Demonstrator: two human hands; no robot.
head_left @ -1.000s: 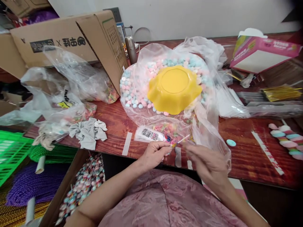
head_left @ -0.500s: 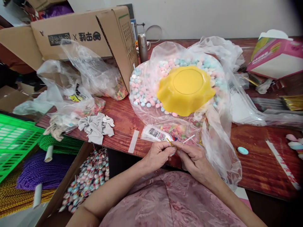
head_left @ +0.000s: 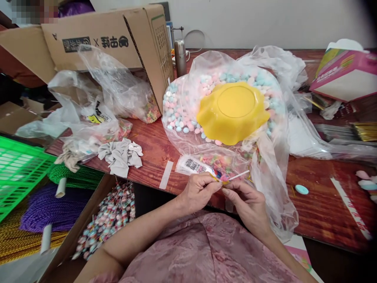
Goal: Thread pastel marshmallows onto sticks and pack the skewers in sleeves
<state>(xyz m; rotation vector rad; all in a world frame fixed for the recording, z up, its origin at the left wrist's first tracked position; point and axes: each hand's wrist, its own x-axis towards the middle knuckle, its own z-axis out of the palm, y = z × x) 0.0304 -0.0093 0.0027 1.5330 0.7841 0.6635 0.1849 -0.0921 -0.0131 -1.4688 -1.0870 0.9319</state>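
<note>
My left hand (head_left: 198, 190) is closed in a pinch on a small wrapped candy on a white stick (head_left: 238, 175), with a thin gold twist tie at its neck. My right hand (head_left: 249, 202) sits right beside it, fingers curled and pinching at the same spot on the gold tie. Both hands hover over the near edge of the red-brown table (head_left: 318, 200). Just beyond them lies a small clear packet of colourful sweets (head_left: 206, 163) with a printed label.
A big clear bag of pink and blue candies (head_left: 182, 114) holds an upturned yellow bowl (head_left: 232, 112). A cardboard box (head_left: 103, 39) and crumpled plastic bags stand left. Finished candy sticks (head_left: 108, 220) fill a box below. A green crate (head_left: 14, 169) is at far left, a pink box (head_left: 347, 74) at right.
The view has shifted slightly. My hands have come together on the candy stick, and the right hand has moved in from the right and now pinches beside the left.
</note>
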